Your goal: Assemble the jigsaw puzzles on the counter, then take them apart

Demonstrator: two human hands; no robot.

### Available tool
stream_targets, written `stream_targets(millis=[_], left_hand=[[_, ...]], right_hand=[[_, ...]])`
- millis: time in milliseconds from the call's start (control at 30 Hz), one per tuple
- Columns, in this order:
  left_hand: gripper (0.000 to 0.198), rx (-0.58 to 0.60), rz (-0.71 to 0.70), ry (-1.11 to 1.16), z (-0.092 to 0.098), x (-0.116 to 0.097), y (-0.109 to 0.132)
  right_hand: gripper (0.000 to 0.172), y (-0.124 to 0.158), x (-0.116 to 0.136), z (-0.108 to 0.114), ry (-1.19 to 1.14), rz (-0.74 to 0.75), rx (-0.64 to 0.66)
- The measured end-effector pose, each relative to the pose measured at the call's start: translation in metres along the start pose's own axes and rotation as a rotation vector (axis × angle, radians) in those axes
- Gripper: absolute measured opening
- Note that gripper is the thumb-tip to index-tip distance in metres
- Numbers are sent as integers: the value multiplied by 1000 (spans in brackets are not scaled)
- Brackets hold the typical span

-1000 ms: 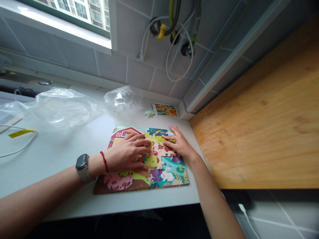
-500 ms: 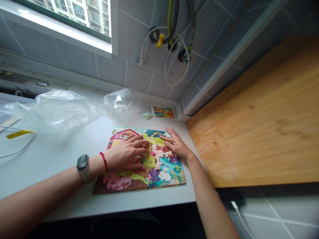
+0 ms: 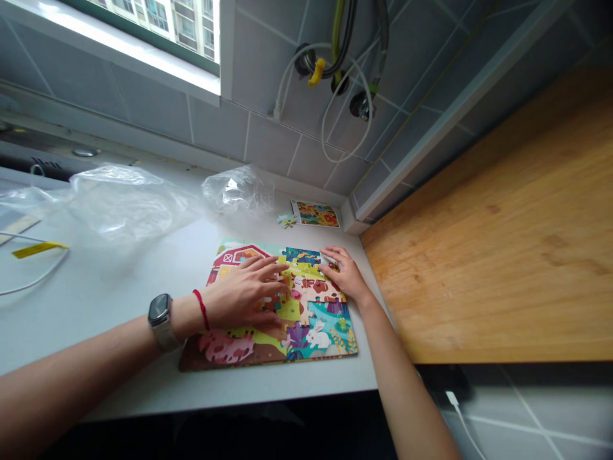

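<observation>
A colourful farm jigsaw puzzle lies on the white counter, showing a red barn, a cow, a pink pig and a white rabbit. My left hand rests across its left and middle part with the fingers spread, covering some of the picture. At the puzzle's upper right edge is my right hand, its fingers stretched out over the pieces beside a dark blue piece. Whether a loose piece lies under the right fingers is hidden.
Behind the puzzle are a few loose pieces and a small picture card. Crumpled clear plastic bags lie at the back left, near a white cable with a yellow tag. A wooden board stands on the right.
My right hand has shifted slightly, its fingers drawing closer together at the puzzle's upper right edge. My left hand stays in nearly the same place. The view has moved a little.
</observation>
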State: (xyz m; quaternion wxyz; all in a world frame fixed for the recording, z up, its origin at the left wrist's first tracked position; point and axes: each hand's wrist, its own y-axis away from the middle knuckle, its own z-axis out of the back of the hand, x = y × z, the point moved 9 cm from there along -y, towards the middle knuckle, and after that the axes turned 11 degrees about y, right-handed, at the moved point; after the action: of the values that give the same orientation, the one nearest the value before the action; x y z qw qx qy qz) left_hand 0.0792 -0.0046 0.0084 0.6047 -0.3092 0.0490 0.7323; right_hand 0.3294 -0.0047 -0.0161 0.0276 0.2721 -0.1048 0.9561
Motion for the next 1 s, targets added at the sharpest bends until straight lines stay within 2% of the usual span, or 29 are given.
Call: stream_targets(millis=[300, 367, 467, 533, 767, 1000], left_hand=[[48, -66, 26, -44, 7, 7, 0], [47, -70, 22, -50, 8, 6, 0], [41, -71, 34, -53, 11, 6, -2], [38, -75, 50, -57, 13, 7, -3], [35, -103, 55, -26, 16, 9, -3], [30, -97, 42, -45, 13, 4, -4]], right_hand=[[76, 4, -7, -4, -59, -51, 73], [70, 5, 0, -2, -50, -36, 84], [46, 5, 13, 0, -7, 40, 108], [35, 5, 18, 0, 23, 75, 126], [32, 3, 16, -2, 59, 57, 146], [33, 5, 20, -4, -38, 65, 136]])
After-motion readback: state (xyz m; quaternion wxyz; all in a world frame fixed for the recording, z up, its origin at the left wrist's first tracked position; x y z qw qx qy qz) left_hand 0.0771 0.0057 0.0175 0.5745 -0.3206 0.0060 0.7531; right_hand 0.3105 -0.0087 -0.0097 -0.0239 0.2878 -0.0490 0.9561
